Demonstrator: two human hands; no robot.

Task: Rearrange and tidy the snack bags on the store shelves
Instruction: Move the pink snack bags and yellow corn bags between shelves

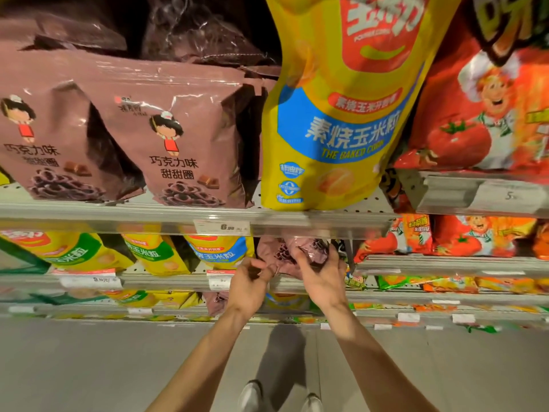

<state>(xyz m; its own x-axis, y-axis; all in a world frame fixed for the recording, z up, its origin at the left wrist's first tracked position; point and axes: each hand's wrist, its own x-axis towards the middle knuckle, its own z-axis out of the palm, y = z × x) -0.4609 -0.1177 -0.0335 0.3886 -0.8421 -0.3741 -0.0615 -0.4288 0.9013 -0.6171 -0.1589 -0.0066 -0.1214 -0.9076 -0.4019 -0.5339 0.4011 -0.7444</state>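
On the second shelf (445, 264) down, at six o'clock below the tall yellow baked-corn bag (335, 114), a pink chocolate-ring bag (292, 252) sits partly under the upper shelf edge (178, 217). Left hand (249, 285): fingers curled, pinching the bag's lower corner at its seven o'clock. Right hand (322, 276): fingers curled over the bag's front at its four o'clock. Two matching pink bags (166, 138) stand upright at ten o'clock. Orange tomato bags (475, 120) occupy two o'clock.

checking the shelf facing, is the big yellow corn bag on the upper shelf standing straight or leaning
Leaning. The yellow corn bag tilts with its top toward the right, over the red tomato bags, while the brown chocolate bags beside it sit straighter.
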